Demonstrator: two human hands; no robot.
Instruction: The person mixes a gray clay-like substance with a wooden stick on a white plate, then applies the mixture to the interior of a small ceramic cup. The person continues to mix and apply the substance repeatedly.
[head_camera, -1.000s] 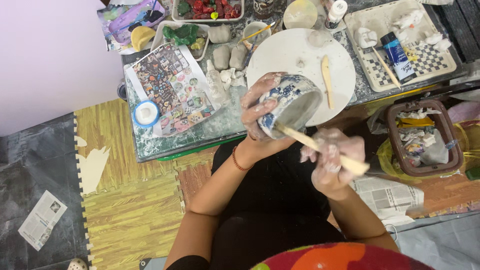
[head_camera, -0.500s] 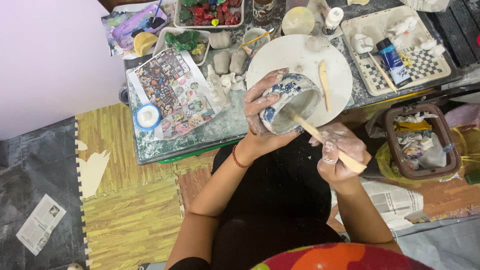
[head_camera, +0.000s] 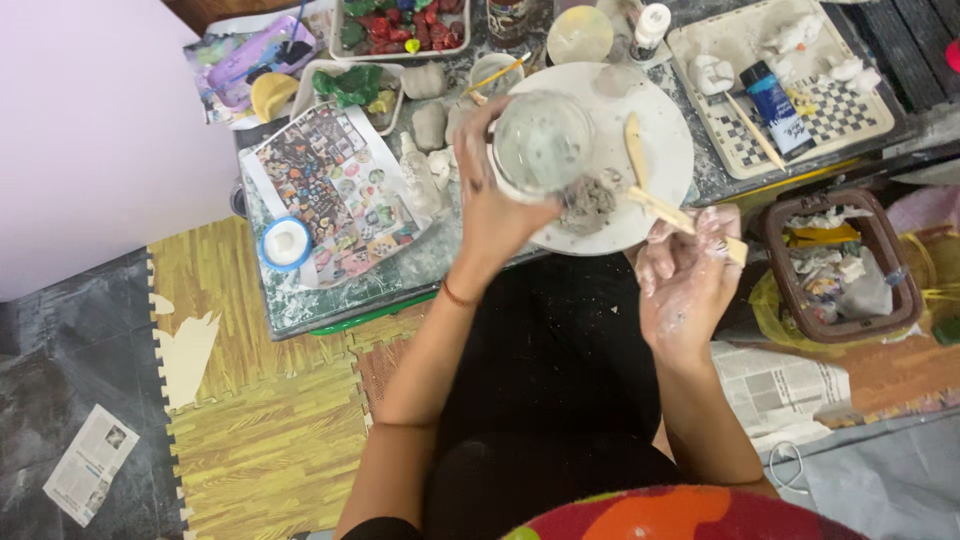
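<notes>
My left hand grips a small round bowl by its rim and holds it over a round white plate on the low table. Beside the bowl, a lump of grey clay lies on the plate. My right hand, smeared with clay, holds a flat wooden stick whose tip points at the lump. A second wooden tool rests on the plate.
A checkered tray with a blue bottle sits at the back right. A brown basket of scraps stands on the right. A printed sheet, a blue-rimmed cup and a tray of coloured pieces lie to the left.
The bowl was tilted near my chest with the stick scraping inside it. Now it is out over the plate, the stick is out of it, and a clay lump lies on the plate.
</notes>
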